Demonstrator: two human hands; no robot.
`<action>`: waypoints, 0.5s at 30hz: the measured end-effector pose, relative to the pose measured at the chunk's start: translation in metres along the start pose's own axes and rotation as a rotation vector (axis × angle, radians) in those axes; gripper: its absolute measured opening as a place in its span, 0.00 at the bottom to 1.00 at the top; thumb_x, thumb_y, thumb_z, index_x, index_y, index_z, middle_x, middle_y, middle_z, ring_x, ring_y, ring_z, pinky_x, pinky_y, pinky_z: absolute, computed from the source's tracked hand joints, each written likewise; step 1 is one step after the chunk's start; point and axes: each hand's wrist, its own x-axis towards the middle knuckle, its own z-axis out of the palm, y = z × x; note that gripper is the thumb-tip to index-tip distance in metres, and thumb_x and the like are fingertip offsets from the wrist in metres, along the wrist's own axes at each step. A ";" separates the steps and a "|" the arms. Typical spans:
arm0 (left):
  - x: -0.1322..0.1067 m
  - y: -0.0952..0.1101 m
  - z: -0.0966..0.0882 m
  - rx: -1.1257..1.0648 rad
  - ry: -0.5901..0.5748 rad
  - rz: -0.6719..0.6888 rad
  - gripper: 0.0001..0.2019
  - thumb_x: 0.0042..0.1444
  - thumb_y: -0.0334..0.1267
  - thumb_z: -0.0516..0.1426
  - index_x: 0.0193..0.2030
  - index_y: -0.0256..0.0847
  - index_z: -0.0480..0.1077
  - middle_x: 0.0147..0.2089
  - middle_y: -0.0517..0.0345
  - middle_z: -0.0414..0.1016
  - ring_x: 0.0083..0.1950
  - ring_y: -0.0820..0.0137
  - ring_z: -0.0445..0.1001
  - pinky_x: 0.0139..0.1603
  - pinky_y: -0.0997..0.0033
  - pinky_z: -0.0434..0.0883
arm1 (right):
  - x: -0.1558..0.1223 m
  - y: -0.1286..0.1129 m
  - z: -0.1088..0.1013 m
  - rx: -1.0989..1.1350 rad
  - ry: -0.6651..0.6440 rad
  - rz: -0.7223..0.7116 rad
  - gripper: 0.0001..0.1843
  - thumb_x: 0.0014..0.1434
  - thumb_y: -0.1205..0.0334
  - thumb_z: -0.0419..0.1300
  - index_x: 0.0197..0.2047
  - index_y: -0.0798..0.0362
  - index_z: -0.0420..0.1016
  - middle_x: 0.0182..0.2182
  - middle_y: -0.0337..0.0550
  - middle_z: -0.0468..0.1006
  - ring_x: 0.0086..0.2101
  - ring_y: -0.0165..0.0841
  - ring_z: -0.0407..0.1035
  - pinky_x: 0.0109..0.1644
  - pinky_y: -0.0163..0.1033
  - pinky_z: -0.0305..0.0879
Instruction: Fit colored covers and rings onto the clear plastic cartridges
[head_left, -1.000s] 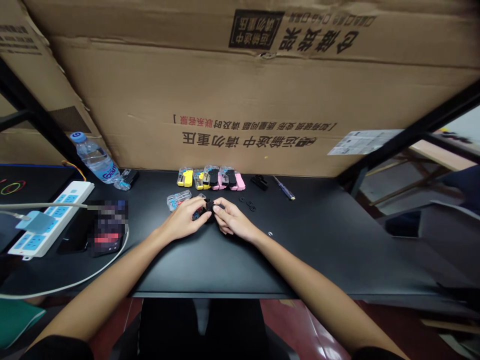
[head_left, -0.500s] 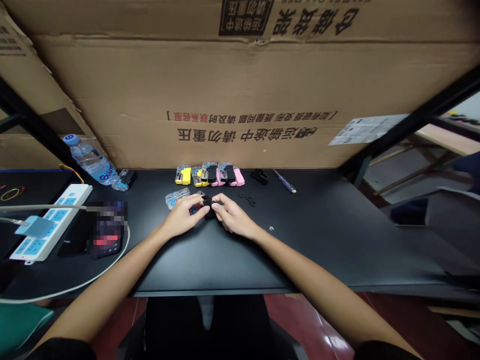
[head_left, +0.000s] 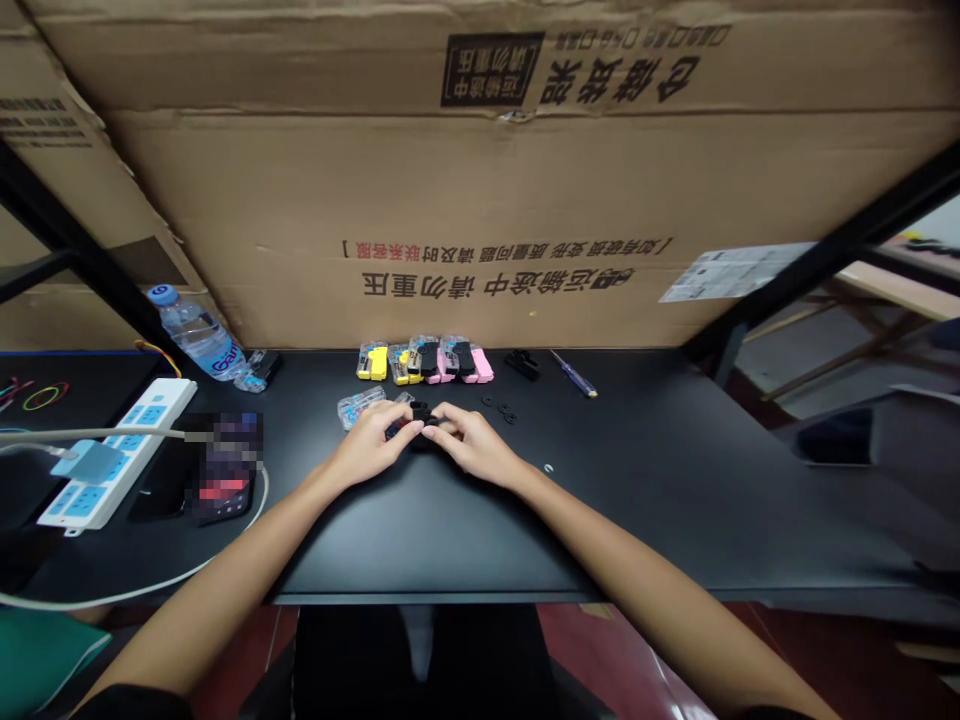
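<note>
My left hand and my right hand meet over the middle of the black table, their fingers closed on a small black plastic part. Its exact kind cannot be told, as the fingers hide most of it. Just beyond my left hand lies a clear plastic casing with blue inside. Right of my right hand are several small black rings. Farther back stand yellow-and-clear pieces and pink, black and clear pieces in a row.
A black clip-like part and a screwdriver lie at the back right. A small white piece is nearer. On the left are a water bottle, a power strip, a cable and a phone. Cardboard walls the back.
My head view has tilted slightly, so the scene sits lower. Both hands stay together on the black part, and the right fingers have shifted around it.
</note>
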 end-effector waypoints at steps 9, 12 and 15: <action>-0.001 0.001 0.002 -0.003 0.008 -0.046 0.14 0.74 0.47 0.55 0.38 0.43 0.69 0.36 0.59 0.76 0.40 0.64 0.73 0.48 0.64 0.68 | -0.003 -0.007 0.005 0.171 -0.010 0.095 0.21 0.73 0.37 0.58 0.42 0.47 0.64 0.18 0.25 0.64 0.15 0.27 0.57 0.20 0.32 0.55; -0.002 0.001 0.002 0.013 -0.001 -0.013 0.13 0.74 0.45 0.56 0.37 0.43 0.70 0.36 0.58 0.76 0.41 0.63 0.74 0.50 0.63 0.69 | -0.003 -0.008 0.003 0.116 0.022 0.069 0.23 0.75 0.37 0.54 0.38 0.48 0.66 0.17 0.27 0.64 0.15 0.28 0.59 0.21 0.33 0.56; -0.001 0.002 0.003 -0.002 -0.011 -0.013 0.14 0.73 0.44 0.57 0.36 0.43 0.70 0.34 0.58 0.77 0.40 0.64 0.75 0.49 0.63 0.69 | -0.002 -0.008 0.000 0.054 0.063 0.047 0.24 0.75 0.37 0.55 0.39 0.49 0.70 0.17 0.29 0.65 0.15 0.29 0.60 0.22 0.35 0.56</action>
